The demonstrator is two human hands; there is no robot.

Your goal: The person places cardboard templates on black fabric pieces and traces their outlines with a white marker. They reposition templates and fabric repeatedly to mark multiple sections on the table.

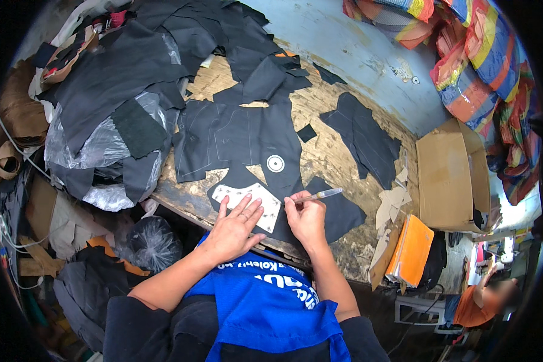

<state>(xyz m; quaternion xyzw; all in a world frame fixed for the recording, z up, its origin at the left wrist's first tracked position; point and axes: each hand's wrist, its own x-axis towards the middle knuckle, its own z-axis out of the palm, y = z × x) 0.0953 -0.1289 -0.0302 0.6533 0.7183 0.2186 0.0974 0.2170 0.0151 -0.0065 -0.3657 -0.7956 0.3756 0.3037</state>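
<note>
Cardboard, pale and stiff, lies under my left hand [234, 228]: a pattern template [251, 204] with a curved edge and small punched dots, pressed flat by my spread, open fingers. It sits on a piece of black cloth [338, 212] at the near edge of the desk [329, 158], whose wooden top is worn, scratched and blotchy. My right hand [306, 218] is clenched around a slim pen [317, 195] with a clear barrel, its tip touching the template's right edge. Just beyond the template lies a larger black garment panel [235, 136], matte and marked with faint chalk lines, and on it rests a small round white disc [275, 163] with a dark ring. More cut black fabric pieces [362, 136] are scattered across the desk, and crinkled clear plastic bags [99, 148] hold dark cloth at the left. A brown cardboard box [449, 178] stands at the right, an orange folder [411, 250] just beside it.
</note>
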